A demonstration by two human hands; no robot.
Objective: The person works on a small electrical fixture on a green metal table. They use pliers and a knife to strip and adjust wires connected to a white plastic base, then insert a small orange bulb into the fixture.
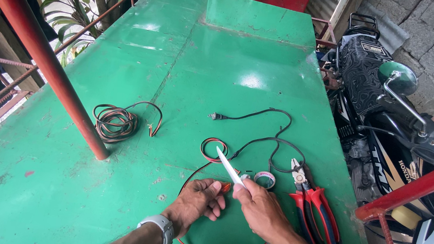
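A wide green metal desk [139, 78] fills the view, seen from above by the person working at it. A red post [41, 54] rises from its left part, and a parked motorbike [391, 117] stands off its right edge.

On the desk, left of centre, lies a coil of brown and black wire [114, 122]. Near the middle, a black cord [265, 139] with a plug loops toward the hands. Just right of the hands lie two pairs of pliers [314, 207] with red and blue handles, and beside their jaws a small roll of tape [265, 178].

A thin red and black wire [213, 150] makes a small loop in front of the hands, then trails back under the wrists.

The left hand [199, 199], with a grey watch on the wrist, is closed around the end of this wire, pinching it near the fingertips. The right hand [258, 202] is closed on a small knife with a pale blade [229, 167], which points up and away to the left. It looks as if the blade's base meets the wire end, though fingers hide the contact.

To do this well, the wire should be held close to the blade, the cut kept shallow and angled away from the left fingers, so the metal strands inside stay whole.
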